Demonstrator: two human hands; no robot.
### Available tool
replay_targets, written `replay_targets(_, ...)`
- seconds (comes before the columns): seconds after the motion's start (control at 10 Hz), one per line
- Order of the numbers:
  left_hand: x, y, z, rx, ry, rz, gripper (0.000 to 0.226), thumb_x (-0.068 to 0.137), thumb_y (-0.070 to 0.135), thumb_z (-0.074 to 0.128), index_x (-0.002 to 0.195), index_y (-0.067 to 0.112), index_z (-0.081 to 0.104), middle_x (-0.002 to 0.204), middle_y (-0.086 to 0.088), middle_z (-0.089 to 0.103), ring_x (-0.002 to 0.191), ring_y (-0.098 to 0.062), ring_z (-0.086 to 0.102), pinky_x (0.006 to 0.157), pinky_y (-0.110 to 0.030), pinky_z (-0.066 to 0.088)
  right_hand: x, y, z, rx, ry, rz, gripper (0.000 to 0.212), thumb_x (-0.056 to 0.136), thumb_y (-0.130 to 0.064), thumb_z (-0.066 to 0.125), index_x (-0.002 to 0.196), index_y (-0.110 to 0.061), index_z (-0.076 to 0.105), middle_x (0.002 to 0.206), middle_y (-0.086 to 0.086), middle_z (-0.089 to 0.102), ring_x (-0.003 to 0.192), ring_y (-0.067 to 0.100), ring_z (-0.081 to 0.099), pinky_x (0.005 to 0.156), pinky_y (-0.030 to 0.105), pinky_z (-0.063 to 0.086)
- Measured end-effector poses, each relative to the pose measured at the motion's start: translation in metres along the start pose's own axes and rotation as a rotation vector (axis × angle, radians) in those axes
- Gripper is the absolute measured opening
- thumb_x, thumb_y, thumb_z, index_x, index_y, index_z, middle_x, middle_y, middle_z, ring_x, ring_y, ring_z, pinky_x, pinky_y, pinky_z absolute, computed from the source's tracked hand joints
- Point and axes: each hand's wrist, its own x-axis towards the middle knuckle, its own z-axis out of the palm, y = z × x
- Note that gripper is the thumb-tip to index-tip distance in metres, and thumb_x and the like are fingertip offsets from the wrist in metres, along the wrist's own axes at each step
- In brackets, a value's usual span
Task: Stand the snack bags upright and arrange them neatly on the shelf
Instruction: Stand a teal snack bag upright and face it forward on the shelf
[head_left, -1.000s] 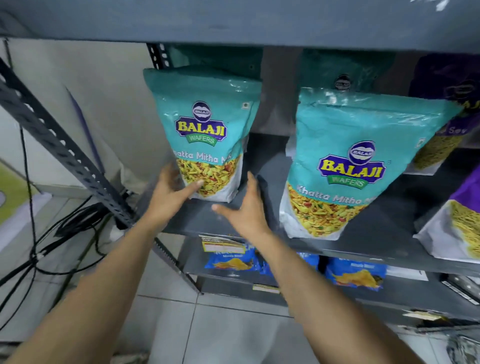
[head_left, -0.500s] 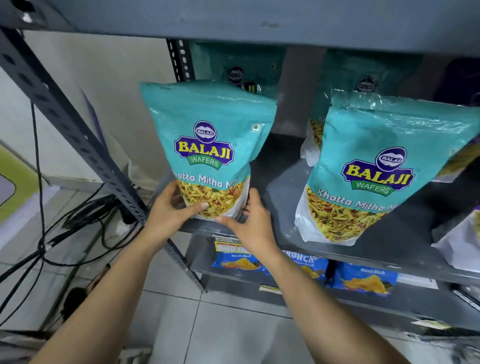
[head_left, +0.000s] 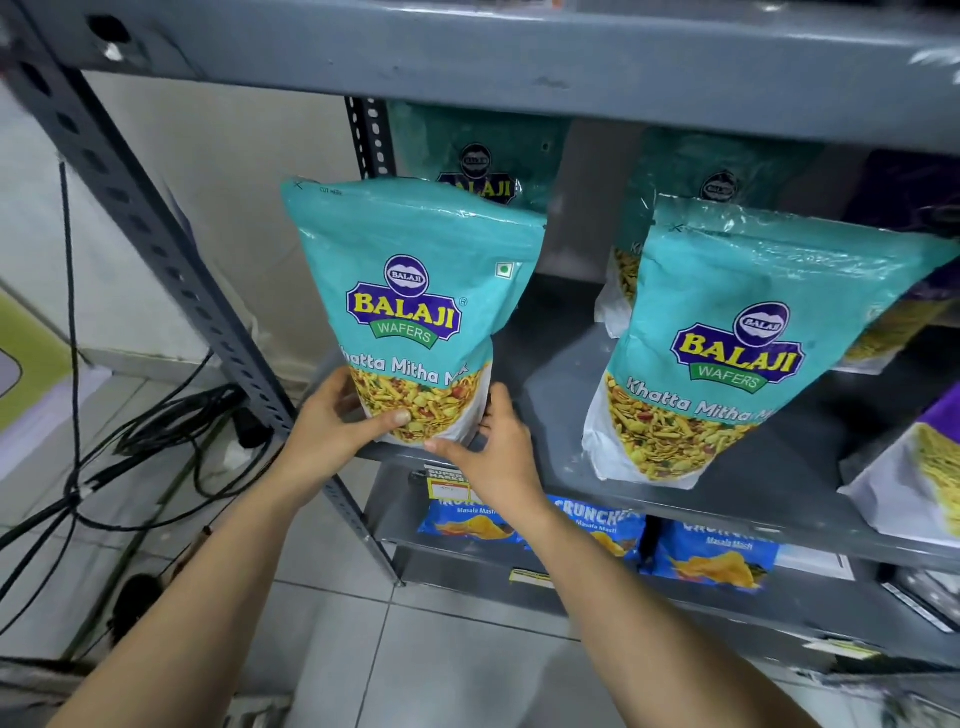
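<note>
A teal Balaji snack bag (head_left: 410, 291) stands upright at the left front of the grey metal shelf (head_left: 561, 384). My left hand (head_left: 337, 426) grips its lower left corner, thumb across the front. My right hand (head_left: 493, 447) holds its lower right corner and bottom edge. A second teal bag (head_left: 737, 332) stands upright to the right. Two more teal bags, one behind the held bag (head_left: 478, 150) and one behind the second (head_left: 722, 171), stand in the dark at the back.
Purple snack bags (head_left: 924, 462) sit at the shelf's right end. Blue chip packets (head_left: 711, 556) lie on the lower shelf. A perforated grey upright (head_left: 156, 249) slants down on the left, with black cables (head_left: 156, 441) on the tiled floor beyond it. Another shelf board (head_left: 519, 57) runs overhead.
Both hands went from hovering open near the left teal bag to closing on its bottom corners. The bag now stands a little nearer the shelf's front edge.
</note>
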Motion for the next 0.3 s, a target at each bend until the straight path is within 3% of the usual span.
replay_targets(0.2, -0.001, -0.001, -0.006, -0.023, 0.018, -0.026, 0.11, 0.049, 0.068, 0.088, 0.143, 0.03, 0.047, 0.133, 0.021, 0.062, 0.122, 0.003, 0.057, 0.095, -0.022, 0.045, -0.011, -0.01, -0.008, 0.059, -0.033, 0.014, 0.085, 0.067, -0.033, 0.091, 0.137, -0.029, 0.044, 0.136, -0.003, 0.061, 0.126, 0.015, 0.059, 0.102, 0.04, 0.055)
replay_targets(0.3, -0.031, -0.002, 0.008, -0.029, 0.235, -0.014, 0.097, 0.071, 0.051, 0.085, 0.15, 0.018, 0.039, 0.153, 0.001, 0.048, 0.139, -0.013, 0.046, 0.111, -0.033, 0.04, -0.041, -0.028, -0.021, 0.057, 0.063, -0.025, 0.082, 0.071, -0.033, 0.089, 0.141, -0.027, 0.048, 0.144, -0.003, 0.051, 0.137, 0.014, 0.048, 0.114, 0.036, 0.043)
